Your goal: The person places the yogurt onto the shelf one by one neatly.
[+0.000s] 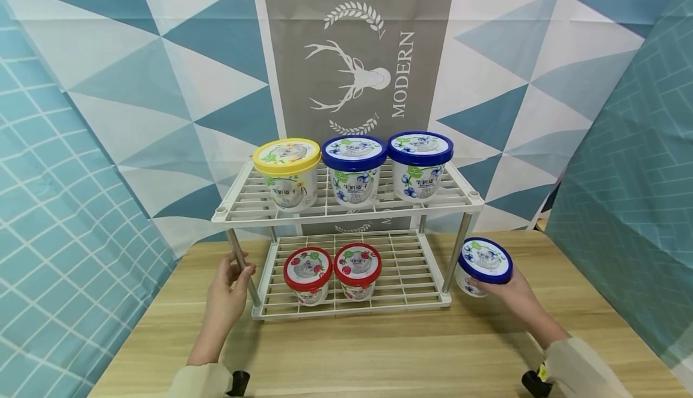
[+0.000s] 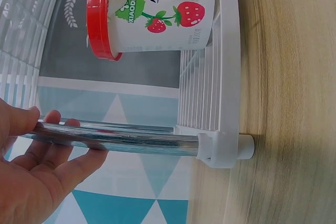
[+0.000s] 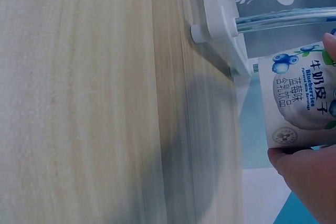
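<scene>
My left hand grips the front left metal post of a white two-tier shelf rack, thumb on one side and fingers on the other. My right hand holds a tub with a blue lid and blueberry print, just right of the rack's front right post. In the right wrist view this blueberry tub appears raised off the table, lid out of frame. Two red-lidded strawberry tubs stand on the lower tier.
On the upper tier stand a yellow-lidded tub and two blue-lidded tubs, side by side. The rack rests on a wooden table. Patterned cloth hangs behind, with tile-patterned sheets at both sides.
</scene>
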`<state>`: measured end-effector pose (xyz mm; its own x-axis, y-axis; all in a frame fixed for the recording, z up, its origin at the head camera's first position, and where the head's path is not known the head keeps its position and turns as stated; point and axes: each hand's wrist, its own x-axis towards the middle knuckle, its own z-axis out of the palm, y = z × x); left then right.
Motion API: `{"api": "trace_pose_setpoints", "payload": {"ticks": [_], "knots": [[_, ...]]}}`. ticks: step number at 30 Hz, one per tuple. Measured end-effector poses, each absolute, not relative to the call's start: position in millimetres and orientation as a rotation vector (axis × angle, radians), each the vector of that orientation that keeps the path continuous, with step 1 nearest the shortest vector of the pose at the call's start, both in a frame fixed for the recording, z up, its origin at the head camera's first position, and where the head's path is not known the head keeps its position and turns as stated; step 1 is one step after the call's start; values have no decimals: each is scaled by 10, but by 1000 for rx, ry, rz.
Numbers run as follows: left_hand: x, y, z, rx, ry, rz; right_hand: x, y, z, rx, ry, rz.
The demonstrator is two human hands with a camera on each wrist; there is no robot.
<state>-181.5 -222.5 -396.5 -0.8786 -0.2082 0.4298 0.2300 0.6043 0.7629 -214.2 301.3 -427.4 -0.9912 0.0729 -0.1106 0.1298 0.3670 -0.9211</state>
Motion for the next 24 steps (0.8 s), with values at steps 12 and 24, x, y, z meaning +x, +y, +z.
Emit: {"api": "trace_pose_setpoints", "payload": {"ticks": [12, 24], "knots": [[-1816, -2220, -3953, 29, -2379, -1208, -2030, 3057, -4172, 213, 2565, -1672], [-1810, -2220, -3959, 42, -2397, -1211, -1881, 3069, -4180, 72, 2602, -1649]]}}
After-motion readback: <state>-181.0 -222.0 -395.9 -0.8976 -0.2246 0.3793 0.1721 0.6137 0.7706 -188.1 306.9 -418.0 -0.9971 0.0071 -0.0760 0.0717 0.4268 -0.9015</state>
